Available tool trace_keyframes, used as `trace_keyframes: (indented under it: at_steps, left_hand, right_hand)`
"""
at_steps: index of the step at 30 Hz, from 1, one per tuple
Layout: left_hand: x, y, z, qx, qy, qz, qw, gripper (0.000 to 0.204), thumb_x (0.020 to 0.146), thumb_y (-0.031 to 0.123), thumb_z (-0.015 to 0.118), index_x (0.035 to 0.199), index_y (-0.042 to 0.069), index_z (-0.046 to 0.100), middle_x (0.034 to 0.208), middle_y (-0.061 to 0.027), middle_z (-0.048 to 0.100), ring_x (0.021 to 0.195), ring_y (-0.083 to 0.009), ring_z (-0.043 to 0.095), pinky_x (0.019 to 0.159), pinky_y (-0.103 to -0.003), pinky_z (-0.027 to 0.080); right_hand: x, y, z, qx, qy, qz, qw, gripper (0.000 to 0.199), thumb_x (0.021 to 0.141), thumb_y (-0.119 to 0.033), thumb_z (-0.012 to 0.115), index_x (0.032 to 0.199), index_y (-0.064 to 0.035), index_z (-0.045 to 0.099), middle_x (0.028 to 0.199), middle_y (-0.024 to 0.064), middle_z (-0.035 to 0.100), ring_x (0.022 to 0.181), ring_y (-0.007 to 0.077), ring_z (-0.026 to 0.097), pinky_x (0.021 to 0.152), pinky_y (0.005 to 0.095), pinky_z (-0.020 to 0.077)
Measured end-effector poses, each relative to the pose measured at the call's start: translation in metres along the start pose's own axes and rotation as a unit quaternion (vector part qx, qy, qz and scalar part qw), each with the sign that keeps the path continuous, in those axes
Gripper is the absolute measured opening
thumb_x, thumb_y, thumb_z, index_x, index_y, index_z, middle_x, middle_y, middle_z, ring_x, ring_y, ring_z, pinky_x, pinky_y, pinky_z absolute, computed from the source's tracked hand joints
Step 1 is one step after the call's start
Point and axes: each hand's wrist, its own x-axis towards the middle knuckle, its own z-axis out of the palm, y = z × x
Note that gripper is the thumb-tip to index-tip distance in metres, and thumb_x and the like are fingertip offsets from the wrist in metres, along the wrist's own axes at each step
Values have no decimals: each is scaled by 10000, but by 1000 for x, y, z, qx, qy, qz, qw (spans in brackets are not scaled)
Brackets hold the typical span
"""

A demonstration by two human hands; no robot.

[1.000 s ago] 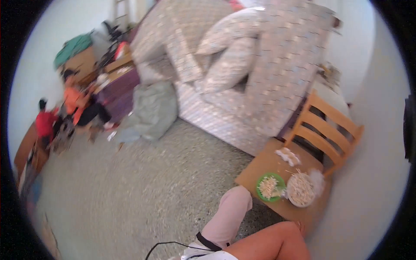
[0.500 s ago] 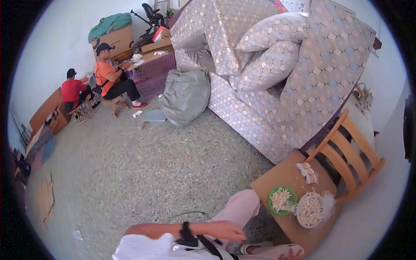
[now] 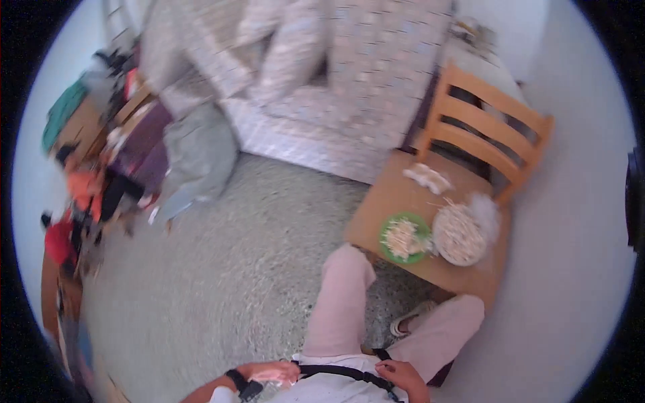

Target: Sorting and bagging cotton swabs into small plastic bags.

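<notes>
My left hand (image 3: 272, 371), with a dark band on its wrist, is at my waist by the left end of a black strap (image 3: 336, 371). Its fingers are blurred, so their grip cannot be made out. My right hand (image 3: 402, 376) lies by the other end of that strap, fingers loosely bent and apart, with nothing visible in it. Ahead of my knees, a green bowl (image 3: 385, 250) and a white bowl (image 3: 463, 260), both full of thin cotton-swab-like sticks, stand on a wooden chair (image 3: 376, 201). Small wrapped bundles (image 3: 428, 178) lie behind them.
A patterned sofa (image 3: 302, 154) with cushions stands beyond the chair. A grey-green sack (image 3: 201, 151) slumps at its left. Farther left, two people, one in orange (image 3: 84, 191) and one in red (image 3: 59, 242), sit near boxes. A white wall (image 3: 571, 221) rises at right.
The view has swung right and down, bringing the chair nearer the middle. My left arm has drawn back to my waist, and my right hand has left my thigh for the strap.
</notes>
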Motion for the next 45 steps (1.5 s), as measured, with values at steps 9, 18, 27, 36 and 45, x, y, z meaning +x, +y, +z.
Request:
trace_keyframes:
  at_steps: [9,18,27,36,45]
  left_hand:
    - [-32,-20,-86,71,63,-217,972,298,936,285,522,1116,54,577,956,9,579,840,-66,522,756,-214,434]
    - [-11,-7,-70,109,146,-241,953,296,928,269,517,1140,74,588,868,34,569,720,-48,492,678,-207,416]
    - [10,97,-42,159,153,-324,920,315,898,252,536,1151,76,599,846,37,582,670,-65,499,647,-238,422]
    - [41,-27,-89,590,111,-101,793,280,873,199,513,1095,53,604,915,-64,649,797,-195,598,733,-336,470]
    - [-58,6,-91,678,195,-146,694,203,871,170,454,824,44,606,854,-136,660,881,-313,628,747,-431,493]
  right_hand:
    - [-90,63,20,-2,169,51,984,188,728,-199,665,856,-75,605,769,94,636,701,253,620,667,352,490]
    - [-132,44,70,153,276,234,920,338,901,-373,542,945,-41,583,807,171,632,740,343,616,664,396,476]
    - [-146,69,105,315,177,268,893,427,887,-469,560,896,-42,555,671,66,558,596,147,554,491,309,463]
    - [-184,89,174,250,109,250,929,377,939,-359,445,879,-22,604,694,98,586,612,203,569,571,334,487]
    - [-174,106,140,105,9,240,965,348,936,-322,435,930,-26,618,762,110,615,676,234,590,630,348,484]
